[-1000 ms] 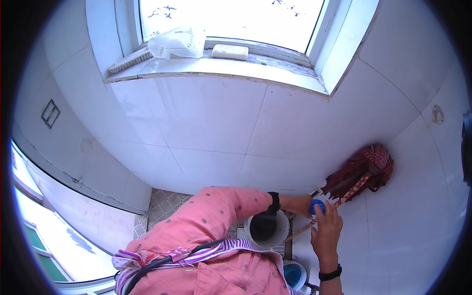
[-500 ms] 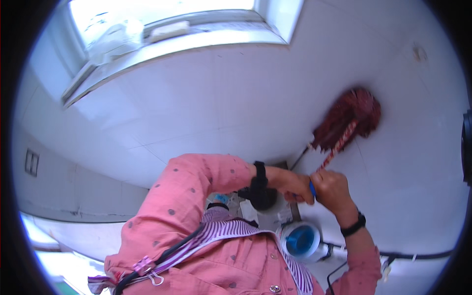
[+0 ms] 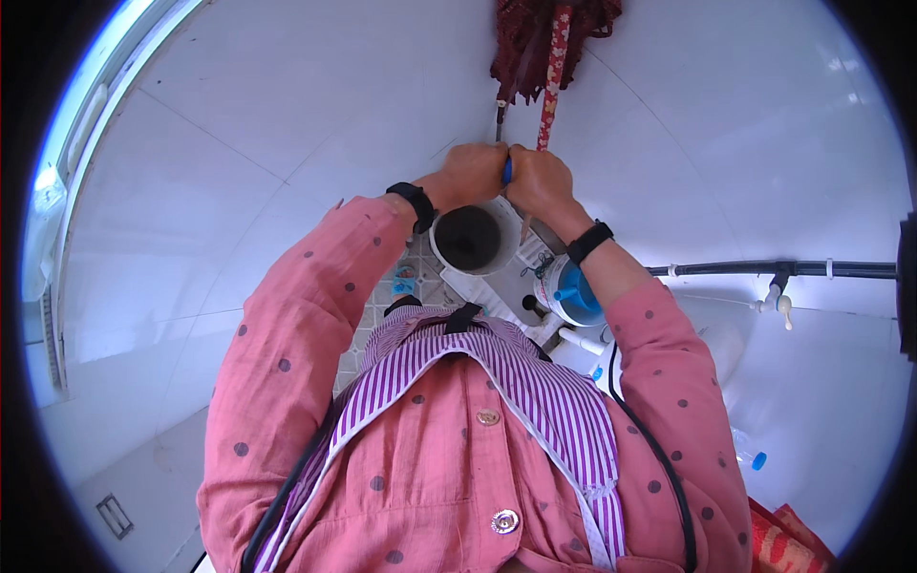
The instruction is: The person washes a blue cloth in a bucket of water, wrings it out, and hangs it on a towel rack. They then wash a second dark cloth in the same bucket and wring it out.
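Note:
Both fists meet in front of me, knuckles nearly touching. My left hand and my right hand are closed on a small blue thing, of which only a sliver shows between them. What kind it is, the fingers hide. Behind my right hand runs the red floral handle of a mop whose dark red head points up. A thin dark rod ends at my left hand in this view. Under the fists stands a white bucket with dark contents.
Right of the bucket is a white pail with a blue scoop in it. A black pipe with a tap runs along the right wall. The window is at far left. A blue-capped bottle is at lower right.
My view has swung, so the mop and hands now appear higher and more central, and the window has slid to the left edge. Both fists stay together on the blue thing.

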Demonstrator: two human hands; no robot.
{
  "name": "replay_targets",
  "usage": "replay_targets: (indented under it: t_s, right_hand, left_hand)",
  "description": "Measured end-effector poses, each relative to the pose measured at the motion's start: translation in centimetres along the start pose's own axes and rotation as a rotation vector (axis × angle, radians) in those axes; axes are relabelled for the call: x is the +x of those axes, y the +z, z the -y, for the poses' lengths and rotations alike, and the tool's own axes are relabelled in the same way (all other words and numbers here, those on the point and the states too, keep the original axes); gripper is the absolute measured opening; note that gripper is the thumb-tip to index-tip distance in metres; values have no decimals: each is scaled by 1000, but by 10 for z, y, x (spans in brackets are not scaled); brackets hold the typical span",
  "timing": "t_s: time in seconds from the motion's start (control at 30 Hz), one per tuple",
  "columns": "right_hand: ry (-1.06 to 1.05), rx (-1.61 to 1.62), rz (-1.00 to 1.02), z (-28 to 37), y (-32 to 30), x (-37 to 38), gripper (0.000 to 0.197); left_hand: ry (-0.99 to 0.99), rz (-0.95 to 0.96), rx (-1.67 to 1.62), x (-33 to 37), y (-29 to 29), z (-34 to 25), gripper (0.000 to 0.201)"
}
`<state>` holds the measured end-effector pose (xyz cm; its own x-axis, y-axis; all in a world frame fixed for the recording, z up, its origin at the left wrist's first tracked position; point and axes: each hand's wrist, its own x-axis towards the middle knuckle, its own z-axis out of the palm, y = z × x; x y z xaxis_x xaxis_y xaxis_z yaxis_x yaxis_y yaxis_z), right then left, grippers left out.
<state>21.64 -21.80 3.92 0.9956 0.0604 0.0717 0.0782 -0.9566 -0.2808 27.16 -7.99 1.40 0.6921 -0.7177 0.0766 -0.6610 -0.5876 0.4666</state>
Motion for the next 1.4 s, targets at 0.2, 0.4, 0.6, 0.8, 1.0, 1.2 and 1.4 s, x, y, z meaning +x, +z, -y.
replay_targets:
  t_s: [0.2, 0.4, 0.6, 0.8, 1.0, 1.2, 1.4]
  right_hand:
    - [232, 283, 17, -4, 18, -3, 23]
    - [323, 433, -9, -6, 18, -5, 20]
    - [508, 891, 125, -13, 31, -14, 18]
    - [428, 805, 570, -27, -6, -26, 21]
    - [55, 377, 274, 0, -50, -28, 61]
    - [-586, -289, -126, 35, -78, -43, 60]
    - [-866, -181, -291, 33, -80, -15, 38]
  left_hand:
    - [225, 7, 128, 11, -3, 10, 26]
    - [318, 13, 210, 21, -10, 5, 28]
    - [397, 16, 211, 25, -7, 7, 32]
    - [432, -82, 25, -7, -1, -6, 28]
    - [160, -193, -109, -28, -19, -4, 24]
    - [-118, -43, -676, -29, -40, 4, 27]
    - [-106, 460, -1066, -44, -46, -20, 26]
